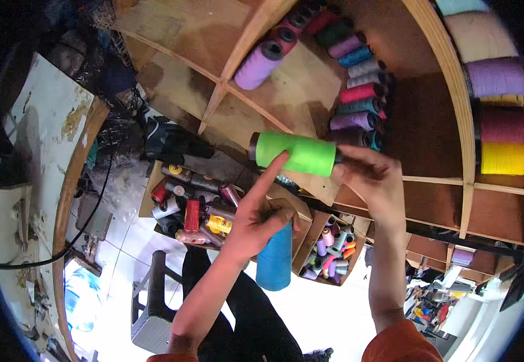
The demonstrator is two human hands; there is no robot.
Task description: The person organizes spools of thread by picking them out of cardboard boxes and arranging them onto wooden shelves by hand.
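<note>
A bright green thread spool (298, 153) lies sideways in front of the shelf, its dark core ends showing. My right hand (373, 178), slightly blurred, grips the spool's right end. Below it, my left hand (259, 220) is closed around the top of a blue thread spool (274, 259) that hangs upright. The left index finger stretches up and touches the green thread. Part of the blue spool's upper end is hidden behind my fingers.
Wooden shelving (214, 93) holds rows of spools, among them a lilac spool (259, 65) and a yellow spool (503, 158). Below stand a box of mixed spools (147, 202) and a smaller spool box (306, 256). A stool (153, 317) and a worn white table (39, 120) are at left.
</note>
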